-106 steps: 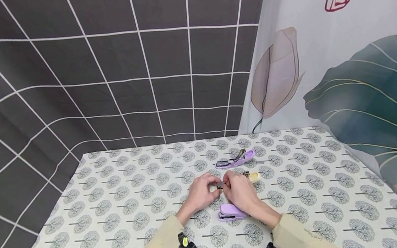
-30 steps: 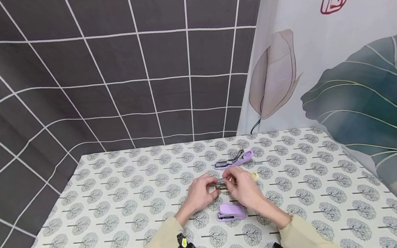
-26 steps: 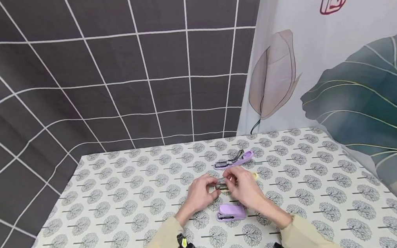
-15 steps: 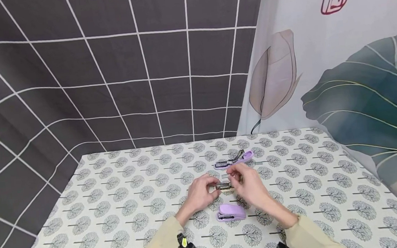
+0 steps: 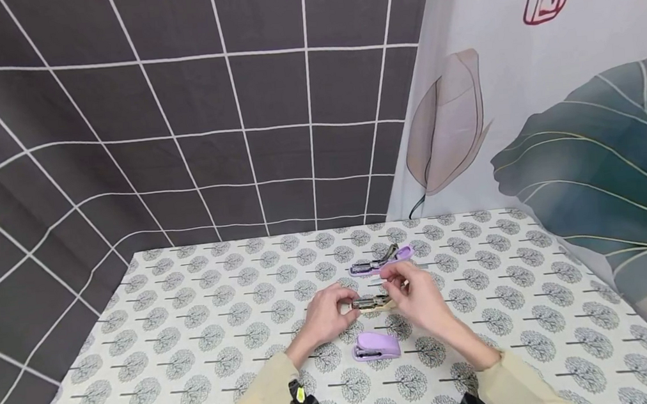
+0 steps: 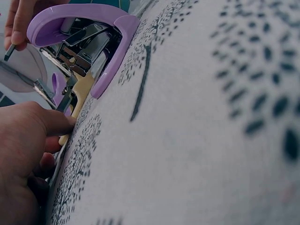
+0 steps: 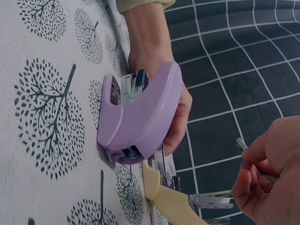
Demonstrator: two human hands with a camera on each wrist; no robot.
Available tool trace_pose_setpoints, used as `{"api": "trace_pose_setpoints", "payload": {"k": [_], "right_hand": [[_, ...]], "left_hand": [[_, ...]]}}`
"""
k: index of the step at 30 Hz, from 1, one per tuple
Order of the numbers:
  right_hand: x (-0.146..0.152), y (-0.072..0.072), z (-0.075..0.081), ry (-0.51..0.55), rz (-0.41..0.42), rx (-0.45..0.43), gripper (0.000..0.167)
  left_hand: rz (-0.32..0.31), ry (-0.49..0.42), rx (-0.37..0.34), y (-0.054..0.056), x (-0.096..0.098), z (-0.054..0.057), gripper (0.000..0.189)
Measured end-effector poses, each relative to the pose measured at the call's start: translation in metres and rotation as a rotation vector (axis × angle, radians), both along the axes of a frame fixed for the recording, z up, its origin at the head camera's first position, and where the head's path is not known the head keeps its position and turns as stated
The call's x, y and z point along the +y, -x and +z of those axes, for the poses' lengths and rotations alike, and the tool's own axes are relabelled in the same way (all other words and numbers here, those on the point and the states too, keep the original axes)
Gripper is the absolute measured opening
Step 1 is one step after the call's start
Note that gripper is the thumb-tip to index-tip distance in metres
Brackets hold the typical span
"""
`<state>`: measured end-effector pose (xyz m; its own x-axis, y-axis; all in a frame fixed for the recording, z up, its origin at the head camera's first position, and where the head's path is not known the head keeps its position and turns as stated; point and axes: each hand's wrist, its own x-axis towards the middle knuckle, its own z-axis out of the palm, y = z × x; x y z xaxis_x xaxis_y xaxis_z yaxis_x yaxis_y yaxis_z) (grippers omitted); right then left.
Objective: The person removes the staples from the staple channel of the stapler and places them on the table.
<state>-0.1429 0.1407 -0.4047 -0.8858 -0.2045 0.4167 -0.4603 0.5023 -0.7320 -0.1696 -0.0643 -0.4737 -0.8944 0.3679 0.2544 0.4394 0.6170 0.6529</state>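
Observation:
My left hand grips the front end of a cream-yellow stapler, which lies opened with its metal magazine showing. Between thumb and forefinger, my right hand pinches a short grey strip of staples, raised behind the stapler. In the left wrist view the yellow stapler shows past a purple stapler, with the left fingers at its front end. That purple stapler stands closed on the near side of both hands.
A second purple stapler lies opened farther back, partly behind the right hand. A small grey strip rests on the tree-print tablecloth beside it. A dark checked curtain hangs behind the table.
My right hand has moved away from the yellow stapler's magazine, to the right, carrying the strip of staples. More of the stapler now shows. The left hand has stayed at its front end.

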Motion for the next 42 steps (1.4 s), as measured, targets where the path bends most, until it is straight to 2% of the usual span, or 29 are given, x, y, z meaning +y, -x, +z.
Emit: {"api": "trace_pose_setpoints", "payload": {"k": [11,18,28,42], "right_hand": [[0.019,0.001,-0.001,0.014,-0.018,0.061,0.018],[0.030,0.001,-0.002,0.038,-0.017,0.024,0.018],[0.045,0.000,0.002,0.032,-0.056,-0.063,0.017],[0.064,-0.002,0.003,0.041,-0.114,-0.065,0.015]], "left_hand": [[-0.005,-0.004,-0.006,0.000,0.000,0.000,0.024],[-0.001,-0.005,-0.008,0.000,0.000,-0.001,0.025],[0.001,-0.013,-0.019,0.001,0.000,-0.001,0.025],[-0.003,-0.011,-0.015,0.001,-0.001,0.000,0.025]]}}
